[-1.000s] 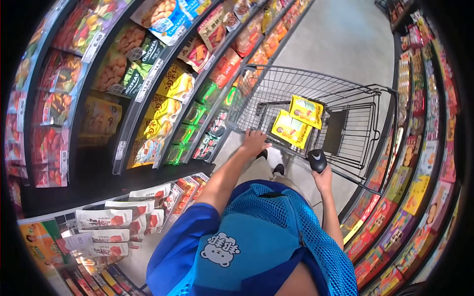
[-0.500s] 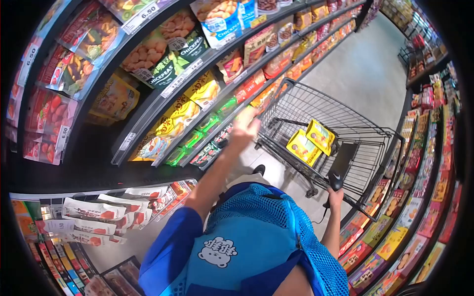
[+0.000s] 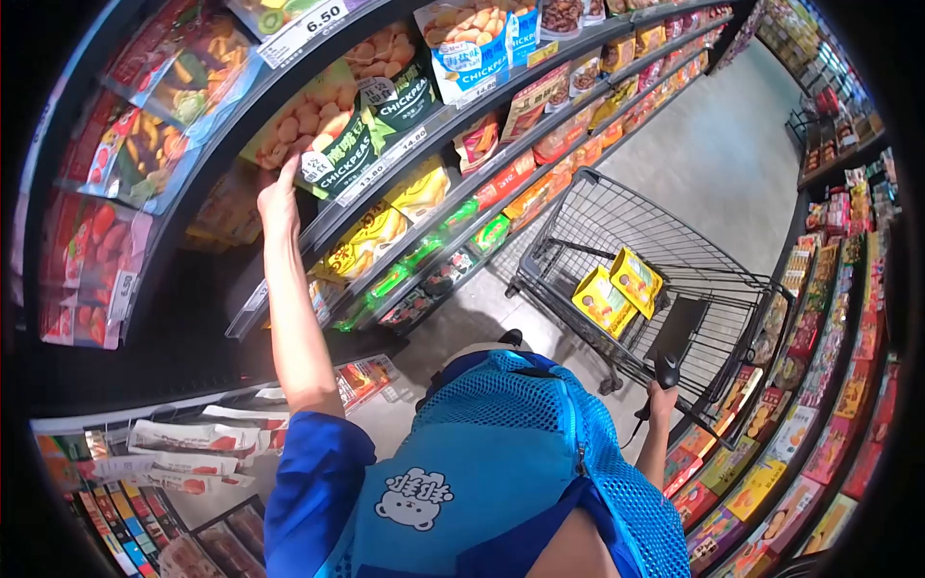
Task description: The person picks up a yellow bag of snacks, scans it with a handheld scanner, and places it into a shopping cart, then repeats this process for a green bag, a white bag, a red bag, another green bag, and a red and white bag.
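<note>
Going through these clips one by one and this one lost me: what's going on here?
A shopper's left hand is at a green chickpea bag on the shelf, seemingly touching it. The right hand holds a black handheld device beside a shopping cart, where two yellow packets lie.

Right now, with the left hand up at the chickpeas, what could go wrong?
1. The left hand is at one edge of the green chickpeas bag; pulling it out might disturb the neighbouring bag close beside it.
2. The right hand holds a black handheld device right by the cart; it could knock the cart.
3. The cart is on wheels, so a bump may roll it.
</note>
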Demonstrator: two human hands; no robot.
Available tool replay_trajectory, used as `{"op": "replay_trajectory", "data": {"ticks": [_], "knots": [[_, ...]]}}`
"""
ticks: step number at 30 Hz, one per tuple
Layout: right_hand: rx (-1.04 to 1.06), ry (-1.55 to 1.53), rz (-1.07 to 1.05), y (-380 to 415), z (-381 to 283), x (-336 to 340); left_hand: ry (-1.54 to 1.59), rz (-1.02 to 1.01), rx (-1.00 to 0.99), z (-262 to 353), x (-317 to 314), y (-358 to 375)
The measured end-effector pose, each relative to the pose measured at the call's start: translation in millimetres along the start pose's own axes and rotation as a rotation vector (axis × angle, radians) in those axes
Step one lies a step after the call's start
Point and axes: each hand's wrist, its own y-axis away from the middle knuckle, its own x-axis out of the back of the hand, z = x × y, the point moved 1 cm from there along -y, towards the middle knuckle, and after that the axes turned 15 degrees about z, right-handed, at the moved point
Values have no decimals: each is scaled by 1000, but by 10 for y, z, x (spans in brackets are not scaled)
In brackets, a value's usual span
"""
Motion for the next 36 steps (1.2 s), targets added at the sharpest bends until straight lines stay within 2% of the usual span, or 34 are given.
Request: {"op": "replay_trajectory", "data": {"ticks": [1,6,8,9,10,13,14,16,17,18,20,21,22,24,27,30,31,34,36], "knots": [[-10,-1,3,56,-123,-4,-66,-23,41,33,28,41],[-19,-43,-12,100,-122,-33,-115,-129,-273,383,-42,709],[-45,-3,-16,109,-85,-25,-220,-136,-518,482,-83,971],[-51,17,-6,143,-166,-6,-150,-123,-514,524,-90,1079],[-57,40,2,179,-233,18,-142,-176,-653,633,-86,1139],[40,8,19,267,-412,56,155,-233,-476,758,-33,1160],[76,21,22,295,-487,56,262,-210,-250,789,-58,1174],[158,-122,0,574,-1133,10,711,-465,92,763,-343,1265],[233,-98,-47,640,-1372,-17,767,-168,302,602,-546,1367],[231,-109,-81,797,-1749,-39,844,-472,276,279,-678,1269],[238,-267,-179,1077,-2393,-95,1037,-838,402,-148,-1099,1558],[193,-251,-309,1149,-2626,-97,1057,-824,569,-207,-1297,1911],[278,-294,-304,1257,-2868,-133,1037,-924,640,-274,-1433,2139],[294,-326,-466,1315,-3102,-211,1110,-915,891,-259,-1673,2745],[349,-501,-649,1317,-3272,-226,1363,-1172,1210,-486,-1925,3205],[260,-585,-739,1207,-3070,-185,1429,-955,1287,-651,-1994,3538],[213,-629,-758,1190,-2991,-169,1040,-846,1280,-706,-1915,3524],[141,-687,-716,1163,-2787,-85,769,-742,1348,-536,-1600,3634],[128,-701,-594,1133,-2669,-67,590,-680,1372,-316,-1401,3692]]}}
